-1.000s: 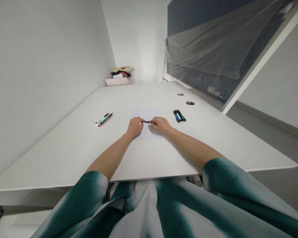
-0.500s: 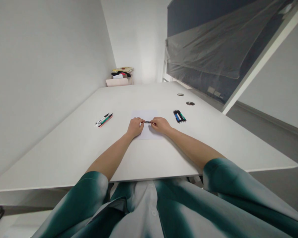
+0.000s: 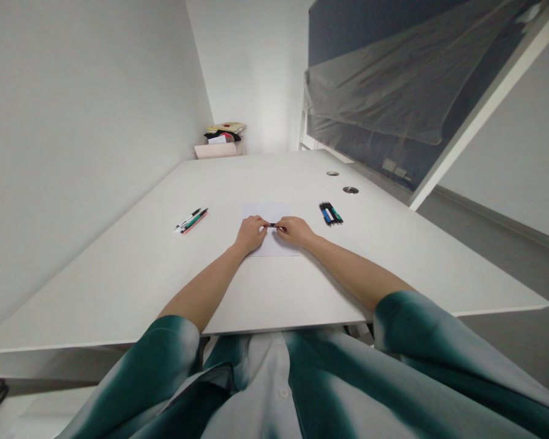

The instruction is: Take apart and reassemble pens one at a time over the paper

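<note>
Two nearly closed hands, left hand (image 3: 251,235) and right hand (image 3: 296,231), pinching opposite ends of a short dark pen barrel (image 3: 274,225) for a steady two-sided grip over a white paper sheet (image 3: 268,213).

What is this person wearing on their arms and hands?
The left sleeve and right sleeve are loose, dyed in blurred dark green and pale grey, ending well short of the wrists. The left hand and right hand are bare, without gloves.
</note>
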The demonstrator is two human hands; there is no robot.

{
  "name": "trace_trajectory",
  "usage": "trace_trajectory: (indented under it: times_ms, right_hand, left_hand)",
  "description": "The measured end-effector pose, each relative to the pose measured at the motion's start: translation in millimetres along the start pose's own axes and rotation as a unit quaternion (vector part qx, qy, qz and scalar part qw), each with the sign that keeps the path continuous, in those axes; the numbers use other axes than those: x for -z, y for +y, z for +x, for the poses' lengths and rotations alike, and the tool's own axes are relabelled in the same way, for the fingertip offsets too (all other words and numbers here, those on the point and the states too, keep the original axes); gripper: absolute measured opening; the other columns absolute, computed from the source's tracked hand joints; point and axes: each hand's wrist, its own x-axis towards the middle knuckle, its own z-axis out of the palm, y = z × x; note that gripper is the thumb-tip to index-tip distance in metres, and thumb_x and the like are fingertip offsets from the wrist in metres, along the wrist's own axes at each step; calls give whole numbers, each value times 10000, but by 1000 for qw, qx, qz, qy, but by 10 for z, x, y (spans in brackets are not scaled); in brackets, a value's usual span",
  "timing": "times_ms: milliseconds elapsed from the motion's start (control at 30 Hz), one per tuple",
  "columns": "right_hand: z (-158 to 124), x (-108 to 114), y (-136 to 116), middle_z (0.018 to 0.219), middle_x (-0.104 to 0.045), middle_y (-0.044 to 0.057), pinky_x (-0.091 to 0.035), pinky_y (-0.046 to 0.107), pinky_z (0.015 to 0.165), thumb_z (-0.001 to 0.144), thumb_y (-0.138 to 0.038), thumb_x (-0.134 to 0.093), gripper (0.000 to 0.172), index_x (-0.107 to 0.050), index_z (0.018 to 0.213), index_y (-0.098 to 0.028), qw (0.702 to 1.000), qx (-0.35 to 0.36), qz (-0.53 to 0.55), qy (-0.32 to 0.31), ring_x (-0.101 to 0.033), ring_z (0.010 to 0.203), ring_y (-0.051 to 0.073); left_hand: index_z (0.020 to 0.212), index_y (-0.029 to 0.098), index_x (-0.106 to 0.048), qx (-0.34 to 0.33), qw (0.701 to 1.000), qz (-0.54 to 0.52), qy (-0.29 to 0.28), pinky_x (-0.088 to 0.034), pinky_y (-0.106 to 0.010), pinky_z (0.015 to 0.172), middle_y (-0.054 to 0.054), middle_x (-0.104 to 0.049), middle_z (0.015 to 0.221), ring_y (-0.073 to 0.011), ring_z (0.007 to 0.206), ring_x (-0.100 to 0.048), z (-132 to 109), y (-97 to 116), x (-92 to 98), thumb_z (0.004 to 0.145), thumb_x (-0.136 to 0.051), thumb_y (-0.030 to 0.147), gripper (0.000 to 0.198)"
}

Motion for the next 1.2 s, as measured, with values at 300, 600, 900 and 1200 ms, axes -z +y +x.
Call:
trace_trajectory:
  times_ms: [300,600,900,1200]
  right_hand:
    - [33,-84,22,971,-730,73,-373,250,716,963,-271,-525,259,-728,1094,-178,999,22,24,12,-638,865,179]
    - [11,-58,21,911,-719,54,-338,255,671,923,-239,-553,195,-730,975,-173,999,14,26,15,-613,795,164]
    - [11,-59,32,928,-716,54,-339,254,681,904,-224,-545,199,-724,976,-173,1000,2,26,14,-608,805,167]
    - [6,-47,29,928,-715,63,-357,253,702,889,-221,-533,229,-731,997,-180,1000,-4,28,7,-612,827,176]
  left_hand:
    - [1117,191,-692,-20,1000,-22,-7,-439,-413,963,-75,-718,1029,-243,1039,-604,0,85,-1,883,-539,195,279]
    - [1102,173,-689,55,998,29,-14,-433,-413,951,-96,-688,1063,-275,1055,-585,-17,34,47,812,-596,242,312]
    - [941,196,-736,62,991,78,-86,-449,-382,864,-85,-710,917,-255,939,-629,-20,15,63,854,-554,263,213]
    - [988,185,-719,56,997,25,-49,-463,-388,923,-81,-745,1002,-245,976,-649,-5,-20,34,874,-530,229,225]
